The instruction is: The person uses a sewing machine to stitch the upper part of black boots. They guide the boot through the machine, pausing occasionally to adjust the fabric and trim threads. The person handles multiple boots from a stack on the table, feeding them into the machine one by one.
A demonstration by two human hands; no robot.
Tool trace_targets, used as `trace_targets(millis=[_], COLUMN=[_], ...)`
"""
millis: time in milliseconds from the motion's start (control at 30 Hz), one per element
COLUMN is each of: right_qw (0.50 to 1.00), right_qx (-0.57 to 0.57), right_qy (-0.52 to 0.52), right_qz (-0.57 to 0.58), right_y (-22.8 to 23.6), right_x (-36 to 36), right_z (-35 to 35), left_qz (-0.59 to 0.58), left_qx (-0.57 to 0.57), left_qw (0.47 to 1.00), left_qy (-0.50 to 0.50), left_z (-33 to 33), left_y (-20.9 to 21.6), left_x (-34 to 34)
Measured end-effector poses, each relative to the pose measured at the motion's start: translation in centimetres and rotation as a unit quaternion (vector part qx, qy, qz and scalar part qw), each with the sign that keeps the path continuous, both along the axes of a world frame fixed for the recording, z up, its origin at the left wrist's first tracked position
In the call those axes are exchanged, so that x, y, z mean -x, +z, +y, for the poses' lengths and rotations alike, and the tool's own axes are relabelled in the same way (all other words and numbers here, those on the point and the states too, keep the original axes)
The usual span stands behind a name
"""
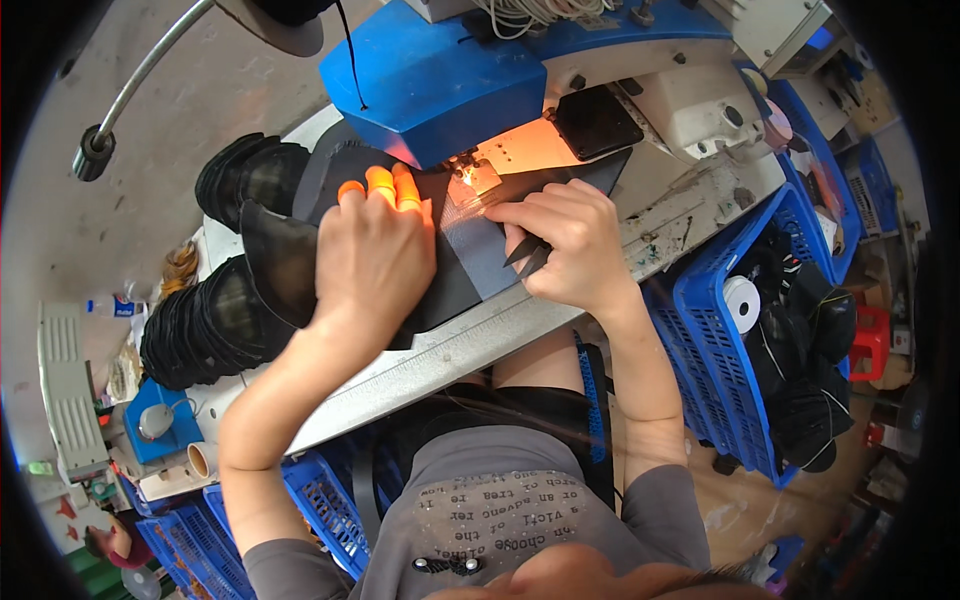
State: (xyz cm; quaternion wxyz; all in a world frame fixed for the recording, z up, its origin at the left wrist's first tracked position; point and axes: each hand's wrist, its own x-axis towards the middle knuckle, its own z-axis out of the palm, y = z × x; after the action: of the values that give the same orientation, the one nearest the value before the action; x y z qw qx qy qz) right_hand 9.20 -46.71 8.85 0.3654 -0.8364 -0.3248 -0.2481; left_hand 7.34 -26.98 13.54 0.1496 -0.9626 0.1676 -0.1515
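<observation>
My left hand [372, 250] lies flat with its fingers forward on a dark sheet piece [448, 292], orange covers on several fingertips. The sheet, with a lighter grey meshed panel [480, 255], sits under the lit needle area [474, 182] of a blue sewing machine [430, 85]. My right hand [570, 240] is closed around small black pointed snips [530, 256], whose two tips stick out below its fingers. Its index finger reaches to the panel's edge beside the presser foot. Most of the snips is hidden in the palm.
Stacks of black curved pieces [215, 320] stand left of my left hand. A black phone [597, 122] lies right of the needle. Blue crates [715, 330] with black pieces and a white thread spool [741, 304] stand at right. A metal lamp arm [150, 70] hangs upper left.
</observation>
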Motion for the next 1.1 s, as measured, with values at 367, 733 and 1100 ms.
trace_targets(millis=[367, 733, 1100], right_qw=[0.997, 0.981, 0.978], right_qx=[0.013, 0.164, 0.143], right_qy=[0.024, -0.099, -0.146], right_qz=[0.069, 0.011, 0.049], right_y=[2.1, 2.8, 1.9], right_x=[0.9, 1.3, -0.1], right_z=[-0.4, 1.2, 3.7], left_qz=[-0.045, -0.030, -0.018], left_qx=[0.001, 0.026, 0.062], left_qw=[0.998, 0.998, 0.997], left_qy=[0.043, 0.056, 0.048], left_z=[-1.3, -0.3, -0.1], left_y=[-1.0, -0.6, -0.9], left_x=[-0.6, 2.0, 3.5])
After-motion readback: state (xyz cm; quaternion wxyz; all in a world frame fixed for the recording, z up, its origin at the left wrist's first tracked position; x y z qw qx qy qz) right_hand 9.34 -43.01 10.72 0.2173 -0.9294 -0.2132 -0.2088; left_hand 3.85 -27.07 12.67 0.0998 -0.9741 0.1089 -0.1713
